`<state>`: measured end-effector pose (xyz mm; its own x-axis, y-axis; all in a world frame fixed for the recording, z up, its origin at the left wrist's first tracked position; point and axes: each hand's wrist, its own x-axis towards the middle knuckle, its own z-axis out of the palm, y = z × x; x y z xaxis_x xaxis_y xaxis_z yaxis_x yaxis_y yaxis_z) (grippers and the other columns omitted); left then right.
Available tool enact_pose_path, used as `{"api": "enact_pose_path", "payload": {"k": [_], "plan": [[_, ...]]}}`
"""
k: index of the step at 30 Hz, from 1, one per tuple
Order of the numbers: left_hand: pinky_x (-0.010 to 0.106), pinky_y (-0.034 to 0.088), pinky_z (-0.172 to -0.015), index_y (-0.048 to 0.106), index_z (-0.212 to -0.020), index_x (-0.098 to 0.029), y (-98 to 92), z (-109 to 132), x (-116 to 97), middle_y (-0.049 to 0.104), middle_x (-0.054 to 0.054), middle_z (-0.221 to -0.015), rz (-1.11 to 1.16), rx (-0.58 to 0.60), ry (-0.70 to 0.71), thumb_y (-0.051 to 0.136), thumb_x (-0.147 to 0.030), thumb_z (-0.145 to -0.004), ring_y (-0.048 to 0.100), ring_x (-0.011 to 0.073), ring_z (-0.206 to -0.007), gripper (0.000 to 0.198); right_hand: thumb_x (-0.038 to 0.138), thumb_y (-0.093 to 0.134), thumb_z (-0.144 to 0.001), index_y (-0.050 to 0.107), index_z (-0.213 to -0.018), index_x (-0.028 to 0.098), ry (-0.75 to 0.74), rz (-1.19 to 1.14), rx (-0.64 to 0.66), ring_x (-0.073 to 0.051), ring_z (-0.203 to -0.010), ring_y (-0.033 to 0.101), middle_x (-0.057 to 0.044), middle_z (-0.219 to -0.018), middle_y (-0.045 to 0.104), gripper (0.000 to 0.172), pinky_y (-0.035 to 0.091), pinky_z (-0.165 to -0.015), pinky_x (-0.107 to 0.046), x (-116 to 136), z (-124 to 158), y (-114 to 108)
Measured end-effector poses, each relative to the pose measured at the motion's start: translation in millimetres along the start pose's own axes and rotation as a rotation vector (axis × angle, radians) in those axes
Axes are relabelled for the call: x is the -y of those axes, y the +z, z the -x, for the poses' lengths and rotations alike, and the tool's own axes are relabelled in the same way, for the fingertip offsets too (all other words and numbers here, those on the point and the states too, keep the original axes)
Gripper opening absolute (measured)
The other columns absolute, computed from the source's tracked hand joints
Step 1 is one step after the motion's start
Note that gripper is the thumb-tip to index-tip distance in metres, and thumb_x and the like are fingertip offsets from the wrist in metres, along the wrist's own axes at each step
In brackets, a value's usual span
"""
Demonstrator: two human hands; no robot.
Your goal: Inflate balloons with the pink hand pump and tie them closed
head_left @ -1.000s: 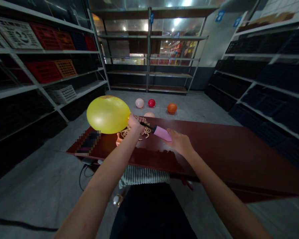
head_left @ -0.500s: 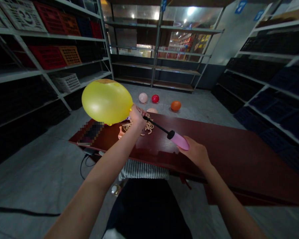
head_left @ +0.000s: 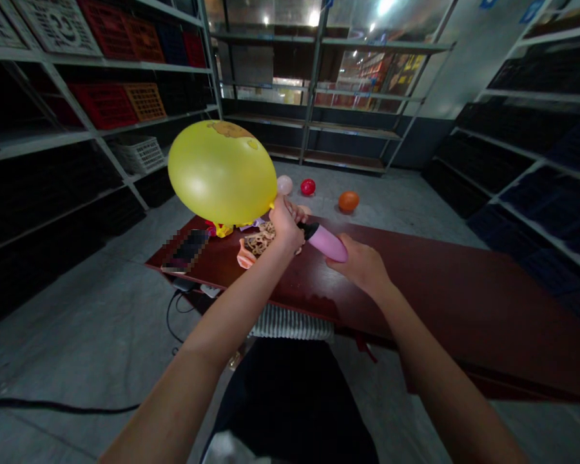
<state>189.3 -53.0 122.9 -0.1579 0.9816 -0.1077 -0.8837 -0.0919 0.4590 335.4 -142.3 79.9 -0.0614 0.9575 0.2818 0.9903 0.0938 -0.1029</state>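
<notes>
The yellow balloon (head_left: pixel 222 173) has grown; the pink pump handle (head_left: pixel 325 243) is pushed in.

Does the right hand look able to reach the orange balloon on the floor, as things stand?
Probably not. The right hand is on the pink pump, and the orange balloon lies on the floor beyond the red table, which stands in the way.

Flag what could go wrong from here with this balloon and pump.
The yellow balloon is large and looks taut, so more pumping might burst it. Its neck disappears into the left hand, apparently the only grip joining it to the pink pump; if that grip slips, the balloon could come off and deflate.
</notes>
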Motion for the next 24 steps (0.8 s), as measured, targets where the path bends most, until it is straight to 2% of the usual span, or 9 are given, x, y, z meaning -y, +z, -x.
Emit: {"api": "enact_pose_path", "payload": {"k": [3,8,13,16,20,24], "plan": [[0.024,0.019,-0.037,0.028,-0.056,-0.02,-3.9,-5,-5,0.022,-0.007,-0.041,-0.02,-0.028,-0.019,0.047,-0.023,-0.098,0.021,0.0068,-0.032,0.047,0.053,0.064,-0.085,0.059,-0.117,0.022,0.012,0.021,0.009,-0.029,-0.082,0.072,-0.009,-0.101,0.076,0.045,0.041,-0.06,-0.031,6,0,3],[0.024,0.021,-0.038,0.027,-0.057,-0.02,-11.7,-22,-12,0.022,-0.008,-0.041,-0.037,-0.064,-0.055,0.046,-0.025,-0.099,0.022,0.0069,-0.032,0.046,0.059,0.06,-0.089,0.056,-0.126,0.025,0.0,0.06,-0.065,-0.027,-0.084,0.072,-0.007,-0.112,0.074,0.051,0.039,-0.058,-0.03,12,4,16],[0.024,0.022,-0.038,0.024,-0.058,-0.021,-18.6,-39,-23,0.022,-0.008,-0.041,-0.049,-0.073,-0.019,0.049,-0.022,-0.095,0.023,0.0071,-0.032,0.045,0.057,0.058,-0.092,0.052,-0.134,0.022,-0.036,0.133,-0.132,-0.026,-0.085,0.071,-0.009,-0.113,0.073,0.056,0.039,-0.059,-0.03,4,9,32],[0.024,0.022,-0.038,0.022,-0.058,-0.021,-22.6,-46,-32,0.021,-0.008,-0.042,-0.068,-0.097,-0.01,0.048,-0.02,-0.094,0.022,0.0075,-0.032,0.044,0.056,0.058,-0.092,0.054,-0.132,0.02,-0.051,0.163,-0.164,-0.026,-0.083,0.071,-0.01,-0.108,0.074,0.054,0.037,-0.058,-0.03,-10,12,49],[0.023,0.022,-0.039,0.024,-0.059,-0.021,-26.5,-55,-45,0.022,-0.008,-0.043,-0.112,-0.107,0.057,0.048,-0.023,-0.094,0.023,0.0071,-0.032,0.042,0.052,0.058,-0.092,0.057,-0.128,0.019,-0.089,0.119,-0.254,-0.023,-0.082,0.069,-0.01,-0.104,0.074,0.049,0.038,-0.062,-0.029,-28,12,84],[0.022,0.021,-0.04,0.023,-0.061,-0.02,-26.4,-60,-60,0.02,-0.009,-0.043,-0.147,-0.169,0.112,0.045,-0.021,-0.096,0.021,0.0068,-0.033,0.041,0.047,0.055,-0.094,0.061,-0.122,0.017,-0.127,0.081,-0.34,-0.021,-0.08,0.068,-0.009,-0.094,0.074,0.041,0.039,-0.065,-0.029,-38,10,108]]}}
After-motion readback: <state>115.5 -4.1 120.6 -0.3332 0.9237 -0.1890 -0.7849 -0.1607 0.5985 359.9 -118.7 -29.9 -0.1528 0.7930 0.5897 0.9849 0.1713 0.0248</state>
